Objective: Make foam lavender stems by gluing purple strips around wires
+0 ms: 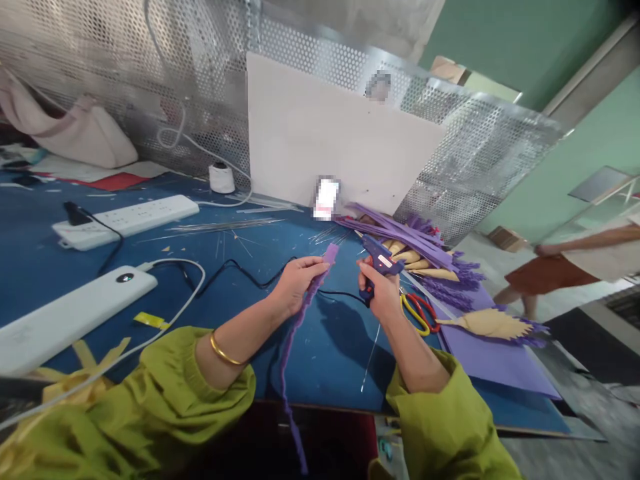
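My left hand [300, 283] pinches a long purple paper strip [291, 347] near its upper end. The strip's wide tip sticks up above the fingers, and its narrow crinkled tail hangs over the table's front edge. In my right hand [380, 293] is a dark blue glue gun [381, 255], gripped by its handle, the nozzle pointing up and left. The gun is apart from the strip. Its black cord [340, 294] runs left across the blue table [320, 360]. Scissors [420, 313] with red and yellow handles lie just right of my right hand.
Purple flowers wrapped in tan paper [487, 323] and purple sheets [500, 360] lie on the right. Thin wires [220, 225] are scattered behind. Power strips [133, 220], a thread spool [221, 178] and a white cable occupy the left. A lit phone [327, 199] leans on a white board [335, 127]. Another person [575, 257] is at right.
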Demonstrator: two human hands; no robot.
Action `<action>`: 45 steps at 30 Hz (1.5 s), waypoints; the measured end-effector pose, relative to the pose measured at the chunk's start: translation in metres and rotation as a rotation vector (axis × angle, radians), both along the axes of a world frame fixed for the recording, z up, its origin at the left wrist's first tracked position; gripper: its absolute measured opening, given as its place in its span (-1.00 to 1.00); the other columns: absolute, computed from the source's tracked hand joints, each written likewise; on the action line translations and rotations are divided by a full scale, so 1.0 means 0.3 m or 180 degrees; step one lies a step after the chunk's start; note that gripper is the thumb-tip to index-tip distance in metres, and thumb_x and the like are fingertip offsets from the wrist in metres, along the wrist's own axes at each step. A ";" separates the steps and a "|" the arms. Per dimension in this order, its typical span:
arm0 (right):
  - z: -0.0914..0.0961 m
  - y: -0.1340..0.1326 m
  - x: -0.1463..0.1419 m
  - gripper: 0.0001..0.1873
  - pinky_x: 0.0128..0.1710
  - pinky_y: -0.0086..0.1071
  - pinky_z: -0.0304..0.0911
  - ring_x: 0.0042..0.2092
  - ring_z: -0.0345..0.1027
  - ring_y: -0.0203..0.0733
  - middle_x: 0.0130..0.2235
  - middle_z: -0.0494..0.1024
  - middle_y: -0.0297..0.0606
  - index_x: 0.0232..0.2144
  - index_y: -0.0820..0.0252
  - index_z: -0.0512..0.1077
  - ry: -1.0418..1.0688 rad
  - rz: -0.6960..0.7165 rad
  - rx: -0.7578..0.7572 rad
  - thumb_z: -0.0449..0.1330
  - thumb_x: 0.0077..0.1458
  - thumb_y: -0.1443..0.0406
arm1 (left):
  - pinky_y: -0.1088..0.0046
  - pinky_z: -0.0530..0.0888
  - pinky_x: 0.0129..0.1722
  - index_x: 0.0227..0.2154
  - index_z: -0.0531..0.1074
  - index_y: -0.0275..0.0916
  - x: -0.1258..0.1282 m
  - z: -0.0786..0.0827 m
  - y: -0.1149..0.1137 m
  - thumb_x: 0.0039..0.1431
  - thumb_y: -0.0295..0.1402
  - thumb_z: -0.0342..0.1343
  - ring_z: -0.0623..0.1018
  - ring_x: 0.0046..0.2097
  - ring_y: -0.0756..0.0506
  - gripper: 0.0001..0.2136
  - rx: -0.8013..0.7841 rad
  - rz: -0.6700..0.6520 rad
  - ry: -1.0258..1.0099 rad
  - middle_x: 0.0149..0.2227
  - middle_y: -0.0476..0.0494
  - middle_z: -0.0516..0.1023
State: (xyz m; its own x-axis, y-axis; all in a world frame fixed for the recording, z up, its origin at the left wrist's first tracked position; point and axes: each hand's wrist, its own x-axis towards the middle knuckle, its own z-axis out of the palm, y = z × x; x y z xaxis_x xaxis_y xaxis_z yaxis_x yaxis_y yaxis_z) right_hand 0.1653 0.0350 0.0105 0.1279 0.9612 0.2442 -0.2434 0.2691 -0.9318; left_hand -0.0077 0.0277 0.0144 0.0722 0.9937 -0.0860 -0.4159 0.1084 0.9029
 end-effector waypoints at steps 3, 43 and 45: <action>0.008 -0.011 -0.010 -0.79 -0.67 -0.51 0.05 -0.64 0.22 -0.46 -0.38 0.59 -0.30 -0.46 0.20 0.38 0.0060 0.0142 -0.0102 0.34 -0.15 0.29 | 0.59 0.18 -0.58 -0.41 0.57 -0.34 0.011 0.001 -0.022 -0.08 -0.29 0.31 0.33 -0.55 0.10 -0.79 -0.0213 -0.0557 0.0119 -0.55 -0.04 0.43; -0.016 -0.042 -0.043 -0.80 -0.63 -0.46 0.03 -0.66 0.10 -0.37 -0.72 0.27 -0.51 -0.47 0.18 0.41 -0.0901 -0.0023 -0.0321 0.31 -0.09 0.19 | 0.52 0.37 -0.41 -0.43 0.61 -0.28 0.053 -0.021 -0.068 -0.07 -0.25 0.32 0.47 -0.44 -0.01 -0.81 0.0395 -0.0096 0.0858 -0.45 -0.13 0.58; -0.007 -0.057 -0.049 -0.77 -0.60 -0.45 0.09 -0.64 0.16 -0.35 -0.69 0.32 -0.48 -0.43 0.17 0.42 -0.1022 -0.0164 -0.0272 0.31 -0.08 0.15 | 0.54 0.33 -0.47 -0.45 0.61 -0.28 0.046 -0.018 -0.063 -0.04 -0.24 0.29 0.44 -0.47 0.00 -0.81 0.0446 -0.0008 0.0964 -0.49 -0.11 0.57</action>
State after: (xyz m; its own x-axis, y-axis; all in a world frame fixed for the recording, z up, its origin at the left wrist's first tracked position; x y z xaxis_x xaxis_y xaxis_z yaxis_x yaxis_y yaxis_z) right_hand 0.1507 0.0180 0.0084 0.1066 0.9742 0.1987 0.0782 0.1910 -0.9785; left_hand 0.0060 0.0087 0.0089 0.0667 0.9972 0.0335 -0.1261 -0.0249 0.9917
